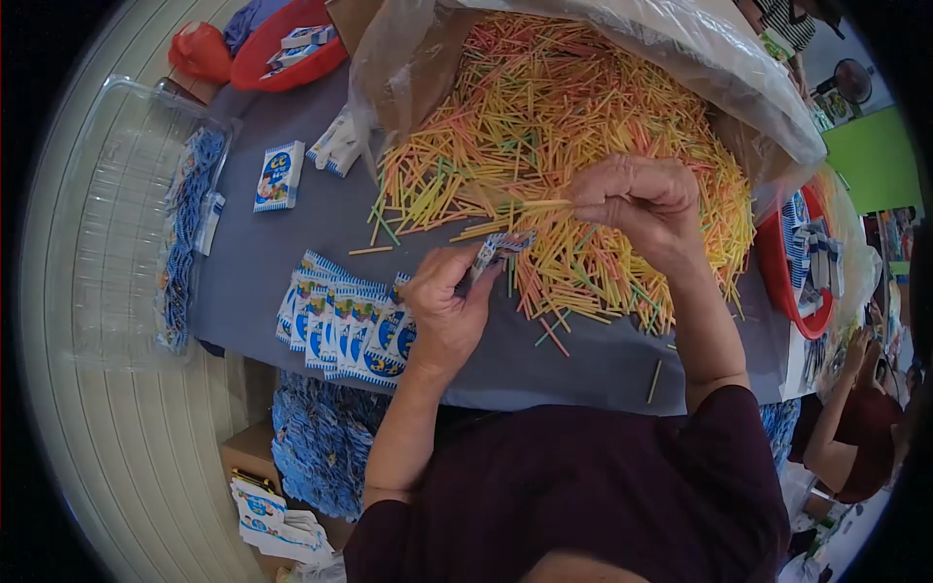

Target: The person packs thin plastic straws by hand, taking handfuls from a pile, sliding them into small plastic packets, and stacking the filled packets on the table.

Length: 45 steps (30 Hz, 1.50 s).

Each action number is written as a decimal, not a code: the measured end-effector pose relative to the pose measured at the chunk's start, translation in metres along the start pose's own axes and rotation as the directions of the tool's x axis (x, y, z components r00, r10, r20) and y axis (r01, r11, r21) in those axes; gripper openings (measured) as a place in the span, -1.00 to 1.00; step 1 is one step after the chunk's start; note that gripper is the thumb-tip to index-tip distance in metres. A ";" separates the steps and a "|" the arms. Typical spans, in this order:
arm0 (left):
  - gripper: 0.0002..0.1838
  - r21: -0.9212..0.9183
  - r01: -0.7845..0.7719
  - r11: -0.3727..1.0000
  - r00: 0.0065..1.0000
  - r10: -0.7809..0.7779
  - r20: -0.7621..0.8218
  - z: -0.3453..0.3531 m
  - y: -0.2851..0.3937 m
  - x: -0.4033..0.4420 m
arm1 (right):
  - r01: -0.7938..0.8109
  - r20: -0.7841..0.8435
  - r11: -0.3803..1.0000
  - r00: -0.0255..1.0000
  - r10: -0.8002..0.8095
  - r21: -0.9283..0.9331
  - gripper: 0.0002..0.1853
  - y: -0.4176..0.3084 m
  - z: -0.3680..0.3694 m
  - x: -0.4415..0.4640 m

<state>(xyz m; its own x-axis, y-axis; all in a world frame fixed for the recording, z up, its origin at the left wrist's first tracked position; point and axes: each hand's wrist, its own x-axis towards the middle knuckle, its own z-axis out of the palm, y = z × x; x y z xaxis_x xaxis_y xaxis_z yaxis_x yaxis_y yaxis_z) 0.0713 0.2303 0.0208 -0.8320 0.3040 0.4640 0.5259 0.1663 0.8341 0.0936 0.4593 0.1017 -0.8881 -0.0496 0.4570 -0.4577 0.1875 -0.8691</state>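
Note:
My left hand [449, 309] is closed on a small blue-and-white packet [498, 249], held upright over the table's near side. To its right, my right hand [641, 206] pinches a few thin yellow sticks [544, 204] that point left, above and beyond the packet. Beneath and behind both is a large heap of yellow, pink and green sticks [573, 107]. Left of my left hand, several blue-and-white packets [340, 325] lie overlapping in a row on the grey cloth.
Clear plastic [680, 34] edges the heap. Red baskets [255, 73] stand at the back left and right [777, 277]. A clear tray [121, 233] holding blue packets lies left. A small box [279, 176] rests on the cloth. A co-worker [860, 428] is at the far right.

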 end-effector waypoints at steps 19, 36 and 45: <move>-0.71 -0.363 0.191 0.912 0.981 -0.162 0.109 0.012 0.007 -0.007 | 0.152 0.355 0.962 0.933 -0.063 -0.227 -0.86 -0.018 0.021 0.006; -0.73 -0.260 0.019 0.965 0.998 -0.002 0.065 -0.022 -0.001 -0.017 | 0.275 0.278 0.931 0.938 -0.206 -0.240 -0.89 -0.026 0.045 0.004; -0.74 -0.380 0.089 0.921 0.995 -0.066 0.072 -0.029 0.000 -0.024 | 0.394 0.364 0.659 0.912 -0.191 -0.641 -0.58 -0.032 0.070 -0.001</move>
<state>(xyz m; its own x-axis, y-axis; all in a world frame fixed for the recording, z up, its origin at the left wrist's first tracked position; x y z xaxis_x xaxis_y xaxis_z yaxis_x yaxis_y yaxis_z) 0.0865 0.1957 0.0185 -0.8502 0.3589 0.3851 0.3433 -0.1766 0.9225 0.1060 0.3844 0.1160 -0.7378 -0.4381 0.5136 -0.6240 0.7328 -0.2714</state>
